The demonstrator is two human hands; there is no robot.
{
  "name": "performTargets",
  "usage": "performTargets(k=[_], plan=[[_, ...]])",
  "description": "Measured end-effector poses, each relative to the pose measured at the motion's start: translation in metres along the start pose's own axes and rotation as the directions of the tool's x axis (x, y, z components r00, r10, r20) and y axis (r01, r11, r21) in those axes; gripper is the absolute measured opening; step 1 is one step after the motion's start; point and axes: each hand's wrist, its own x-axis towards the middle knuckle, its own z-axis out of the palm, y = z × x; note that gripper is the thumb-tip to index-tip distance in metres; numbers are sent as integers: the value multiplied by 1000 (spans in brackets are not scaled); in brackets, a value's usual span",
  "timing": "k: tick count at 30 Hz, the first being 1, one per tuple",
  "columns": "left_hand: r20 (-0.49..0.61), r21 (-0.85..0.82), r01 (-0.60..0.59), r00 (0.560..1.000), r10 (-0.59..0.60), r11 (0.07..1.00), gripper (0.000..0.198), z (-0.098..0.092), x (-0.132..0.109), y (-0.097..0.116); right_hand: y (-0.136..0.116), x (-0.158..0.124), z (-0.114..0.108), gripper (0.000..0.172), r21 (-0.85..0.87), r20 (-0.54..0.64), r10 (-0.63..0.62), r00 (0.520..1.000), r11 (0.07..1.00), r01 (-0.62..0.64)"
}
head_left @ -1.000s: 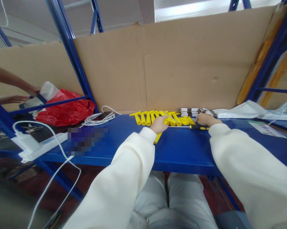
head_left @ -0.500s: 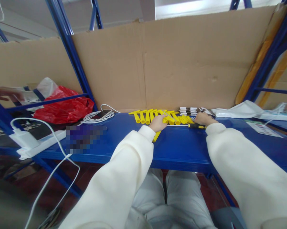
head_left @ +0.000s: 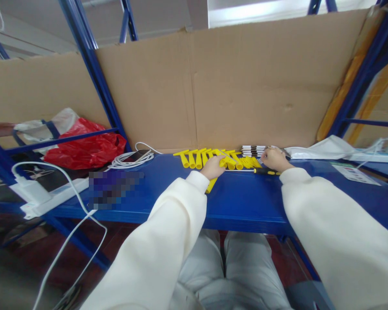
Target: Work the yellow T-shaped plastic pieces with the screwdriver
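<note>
My left hand (head_left: 213, 167) is closed round a yellow T-shaped plastic handle (head_left: 211, 185), whose round end sticks out below the fingers. Several more yellow T-shaped handles (head_left: 192, 159) lie in a row behind and to the left of it. My right hand (head_left: 275, 159) is at the back of the shelf with its fingers pinched together; anything in them is too small to make out. A screwdriver (head_left: 265, 171) with a black and yellow handle lies just in front of it. Small flat yellow pieces (head_left: 250, 162) lie between the hands, near a black-and-white stack (head_left: 253, 150).
A cardboard sheet (head_left: 239, 86) stands along the back of the blue shelf (head_left: 242, 202). To the left are a coiled white cable (head_left: 132, 159), a red plastic bag (head_left: 87, 144) and a power strip (head_left: 58, 198). White packaging (head_left: 319, 148) and a printed sheet (head_left: 357, 174) lie right.
My right hand has shifted slightly, its fingers lifting a little and curling into a pinch. The left hand keeps its hold. At far left, another person's hand has drawn back from the bags.
</note>
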Motion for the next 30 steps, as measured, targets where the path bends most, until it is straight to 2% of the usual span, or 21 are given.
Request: performTargets(k=[3,7,10,13,19,25,30], plan=[[-14,-14,-32,999,32,999,61,1,1,1,-17,-3,-3,16,275,-14,-23,1000,961,26],[-39,-17,-95,995,94,995,59,6,4,-1,-45,-8,-1,12,673,15,-96,995,738,61],[-59,-5,-145,988,144,989,58,10,6,-4,-59,-11,3,16,791,1,-176,984,602,107],[-72,5,-197,978,197,980,58,12,7,-4,-64,-13,4,15,816,-9,-194,981,566,119],[-56,17,-221,974,221,975,58,10,5,2,-67,-17,1,12,808,-9,-191,982,577,119],[-86,19,-261,961,261,965,60,14,6,-2,-66,-15,4,15,766,-33,-197,980,624,152],[-83,14,-250,965,250,968,57,14,6,-2,-63,-11,6,17,728,-49,-233,971,657,195]])
